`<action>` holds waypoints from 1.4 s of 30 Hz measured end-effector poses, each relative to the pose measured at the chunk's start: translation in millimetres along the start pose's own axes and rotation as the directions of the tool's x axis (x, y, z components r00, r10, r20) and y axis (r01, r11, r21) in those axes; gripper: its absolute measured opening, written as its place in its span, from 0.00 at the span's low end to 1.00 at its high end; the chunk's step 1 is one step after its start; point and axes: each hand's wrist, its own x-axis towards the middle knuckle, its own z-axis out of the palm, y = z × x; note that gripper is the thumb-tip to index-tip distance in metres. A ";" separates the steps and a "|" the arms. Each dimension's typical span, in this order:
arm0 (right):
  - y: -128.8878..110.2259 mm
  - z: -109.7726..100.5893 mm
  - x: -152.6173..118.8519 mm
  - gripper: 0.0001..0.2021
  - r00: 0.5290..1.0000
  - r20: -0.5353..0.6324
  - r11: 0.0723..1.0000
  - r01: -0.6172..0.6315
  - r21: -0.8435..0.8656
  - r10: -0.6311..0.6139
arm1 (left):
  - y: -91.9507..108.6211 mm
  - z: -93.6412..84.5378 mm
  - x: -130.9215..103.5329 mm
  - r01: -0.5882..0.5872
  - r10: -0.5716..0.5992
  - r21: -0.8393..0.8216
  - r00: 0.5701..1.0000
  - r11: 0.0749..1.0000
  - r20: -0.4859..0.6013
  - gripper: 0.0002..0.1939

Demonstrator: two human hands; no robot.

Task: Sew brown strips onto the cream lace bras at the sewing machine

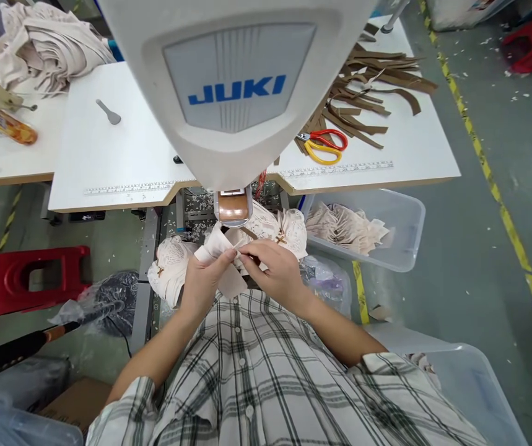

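Note:
In front of my body, my left hand [207, 272] grips a pale cream fabric piece [217, 244] between thumb and fingers. My right hand [272, 266] pinches the edge of the same piece, its fingertips meeting the left thumb. Just beyond my fingers is the brown-and-metal end [233, 207] of the white JUKI sewing machine [238, 74]. Cream lace garments [173, 266] with small brown bows hang at both sides of my hands, below the table edge. What lies exactly between the fingertips is too small to make out.
On the white table [108, 155] lie red-and-yellow scissors [324, 145], brown fabric strips [363, 93], a grey spoon-shaped tool [108, 113] and a heap of cream fabric [47, 49]. A clear bin [405, 241] holding cream pieces stands right. A red stool [68, 279] is left.

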 end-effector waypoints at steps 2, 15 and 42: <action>0.5 3.2 0.2 0.05 1.000 -0.018 1.000 -0.025 0.018 0.025 | 0.6 2.5 -2.0 -0.013 0.013 0.026 1.000 1.000 0.006 0.20; 14.3 -10.7 -1.6 0.04 0.937 0.242 0.941 -0.296 0.166 0.252 | -0.5 3.2 -10.9 -0.234 0.203 0.506 0.972 0.830 0.116 0.14; 1.9 -58.7 -45.2 0.07 0.849 0.427 0.946 -0.318 -0.060 0.312 | -44.9 27.4 -35.3 -0.143 0.045 0.302 0.950 0.942 0.309 0.13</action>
